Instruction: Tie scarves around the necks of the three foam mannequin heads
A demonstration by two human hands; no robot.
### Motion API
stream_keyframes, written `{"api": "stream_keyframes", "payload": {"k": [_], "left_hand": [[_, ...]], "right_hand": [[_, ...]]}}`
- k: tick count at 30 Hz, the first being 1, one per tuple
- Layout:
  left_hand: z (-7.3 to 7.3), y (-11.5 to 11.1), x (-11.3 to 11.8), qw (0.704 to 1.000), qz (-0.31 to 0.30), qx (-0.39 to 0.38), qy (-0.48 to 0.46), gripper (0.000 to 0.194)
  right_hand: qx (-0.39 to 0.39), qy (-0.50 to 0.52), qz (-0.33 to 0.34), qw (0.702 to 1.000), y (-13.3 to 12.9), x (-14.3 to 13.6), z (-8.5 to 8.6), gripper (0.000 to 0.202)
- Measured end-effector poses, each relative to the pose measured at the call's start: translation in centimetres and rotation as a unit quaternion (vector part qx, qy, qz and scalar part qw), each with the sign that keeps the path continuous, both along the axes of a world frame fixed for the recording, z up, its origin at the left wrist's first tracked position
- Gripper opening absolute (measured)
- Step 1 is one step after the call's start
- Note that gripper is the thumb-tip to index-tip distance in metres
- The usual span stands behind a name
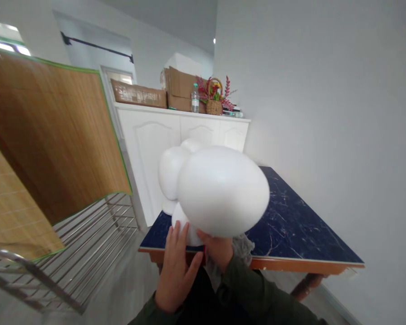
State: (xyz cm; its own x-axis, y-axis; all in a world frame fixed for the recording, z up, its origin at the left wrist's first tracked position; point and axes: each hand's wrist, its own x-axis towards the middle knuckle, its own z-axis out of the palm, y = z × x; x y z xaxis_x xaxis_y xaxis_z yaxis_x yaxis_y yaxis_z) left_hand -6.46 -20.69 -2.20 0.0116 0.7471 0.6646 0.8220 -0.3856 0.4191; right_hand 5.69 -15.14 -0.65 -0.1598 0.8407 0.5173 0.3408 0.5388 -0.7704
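Two hands hold a cluster of white foam eggs above the near edge of the dark tabletop. The left hand and right hand clasp its underside. It looks light, stiff, smooth and easily dented; cradling from below suits it.

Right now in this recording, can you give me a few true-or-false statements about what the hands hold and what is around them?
1. Both hands grip a cluster of smooth white foam egg shapes. True: the left hand and right hand hold it from below.
2. The table has a plain white top. False: the table top is dark blue marble-patterned with a wooden edge.
3. A woven basket of red flowers stands on the white cabinet. True.
4. The clear plastic bottle lies on the table. False: it stands upright on the cabinet, beside the basket.
5. A bamboo mat hangs over the metal rack. True.
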Motion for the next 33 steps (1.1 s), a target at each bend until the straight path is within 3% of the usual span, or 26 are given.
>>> {"api": "stream_keyframes", "payload": {"k": [7,14,21,33], "left_hand": [[-2.9,-0.3,-4.4,0.992,0.093,-0.014,-0.089,0.072],[-7.2,1.8,-5.5,0.985,0.131,-0.023,-0.110,0.072],[-6.7,3.3,-5.7,0.987,0.150,0.000,-0.062,0.062],[-7.0,3.6,-9.6,0.997,0.059,-0.051,0.010,0.049]], "right_hand": [[0.020,-0.030,0.036,0.999,-1.7,-2.8,-1.5,0.064],[0.028,-0.075,0.085,0.993,-0.5,-3.6,-3.3,0.062],[0.026,-0.095,0.090,0.991,0.0,-2.5,-3.7,0.061],[0.029,-0.116,0.155,0.981,-1.2,-1.2,-3.8,0.061]]}}
